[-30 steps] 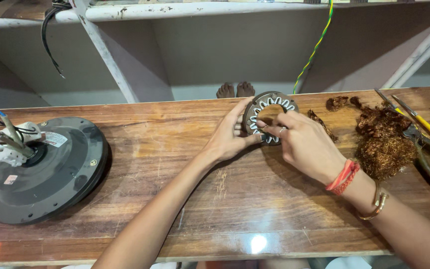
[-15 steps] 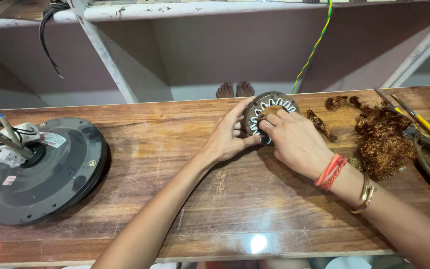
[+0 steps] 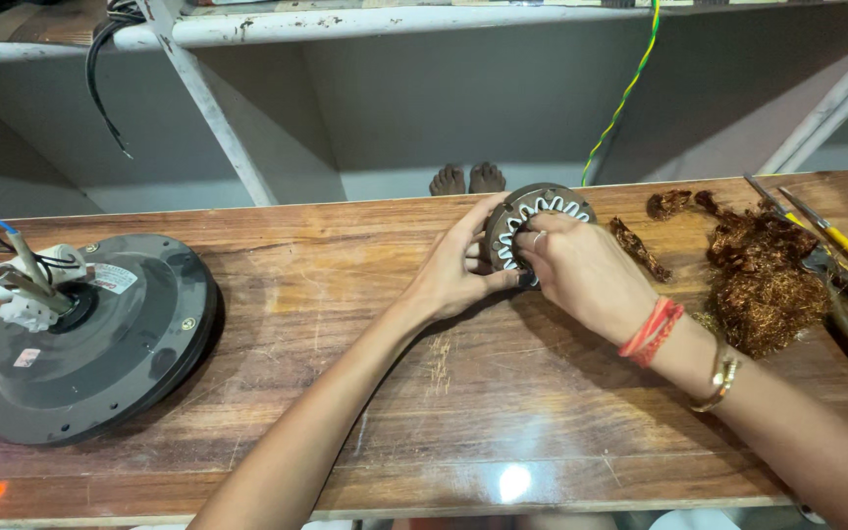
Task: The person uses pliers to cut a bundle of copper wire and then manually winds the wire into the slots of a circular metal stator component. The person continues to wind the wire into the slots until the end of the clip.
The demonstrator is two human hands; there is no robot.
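Head view, progress: the stator core [image 3: 539,218] shows bare slots lined with pale insulation, and a heap of stripped copper wire [image 3: 766,280] lies just right of it, so by my reading the old winding is out; no new winding shows in the slots.
Head view, stator core: propped on edge on the wooden surface [image 3: 365,393], near its far edge, its slotted face turned toward the person.
Left hand [image 3: 458,270]: clasps the core's left rim, fingers curled over it.
Right hand [image 3: 581,270]: laid over the core's lower right face, fingertips pressing at the slots; nothing else seen in it.
Left of the core: a dark fan motor housing [image 3: 85,344], well apart.
Right of the core: yellow-handled pliers [image 3: 836,250], beyond the wire heap.
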